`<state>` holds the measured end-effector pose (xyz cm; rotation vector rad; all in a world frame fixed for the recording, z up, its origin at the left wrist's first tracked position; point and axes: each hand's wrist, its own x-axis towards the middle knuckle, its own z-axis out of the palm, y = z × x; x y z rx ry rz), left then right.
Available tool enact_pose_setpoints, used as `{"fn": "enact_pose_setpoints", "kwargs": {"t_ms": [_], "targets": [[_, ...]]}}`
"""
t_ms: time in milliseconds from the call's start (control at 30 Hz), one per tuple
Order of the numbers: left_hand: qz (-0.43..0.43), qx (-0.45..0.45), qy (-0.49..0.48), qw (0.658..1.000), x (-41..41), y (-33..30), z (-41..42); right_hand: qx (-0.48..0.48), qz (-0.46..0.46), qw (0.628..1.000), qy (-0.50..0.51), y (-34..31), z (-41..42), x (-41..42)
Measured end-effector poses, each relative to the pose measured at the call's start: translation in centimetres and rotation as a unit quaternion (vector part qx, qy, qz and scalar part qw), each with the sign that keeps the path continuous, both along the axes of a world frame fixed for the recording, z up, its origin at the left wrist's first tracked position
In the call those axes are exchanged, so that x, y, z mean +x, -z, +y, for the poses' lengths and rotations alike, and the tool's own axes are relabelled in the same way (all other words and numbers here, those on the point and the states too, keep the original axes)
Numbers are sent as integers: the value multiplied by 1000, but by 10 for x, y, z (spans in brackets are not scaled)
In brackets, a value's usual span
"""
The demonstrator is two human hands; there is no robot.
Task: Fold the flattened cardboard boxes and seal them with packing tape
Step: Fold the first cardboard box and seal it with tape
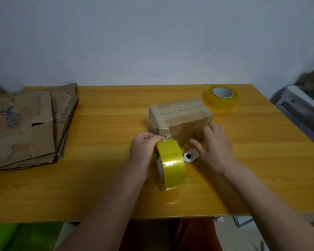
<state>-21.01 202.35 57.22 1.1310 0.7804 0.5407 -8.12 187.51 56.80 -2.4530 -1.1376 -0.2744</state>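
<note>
The small cardboard box [180, 116] sits mid-bench, top seam already taped, a clear strip running from its near left corner to the tape roll [170, 163]. The left hand [143, 151] grips that roll; the right hand [214, 147], fingers spread, grasps nothing beside a small white cutter [190, 155]. Judged best: keep the strip taut, cut close to the box, then press the end flat. Flattened boxes [29, 127] wait at the bench [98, 178] left edge

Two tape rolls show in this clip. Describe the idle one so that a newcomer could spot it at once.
Start at the wooden table and go to its far right corner, beyond the taped box. The idle tape roll lies flat there, core upward; the other roll stands on edge in the left hand.
</note>
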Motion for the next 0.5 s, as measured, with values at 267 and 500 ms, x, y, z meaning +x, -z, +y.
{"fn": "enact_pose_setpoints", "kwargs": {"t_ms": [267, 500], "targets": [[2, 4, 35, 999, -5, -1, 6, -70, 97, 964, -237, -41, 77, 3], [-25, -27, 75, 997, -5, -1, 10, -78, 77, 970, -216, -42, 80, 7]]}}
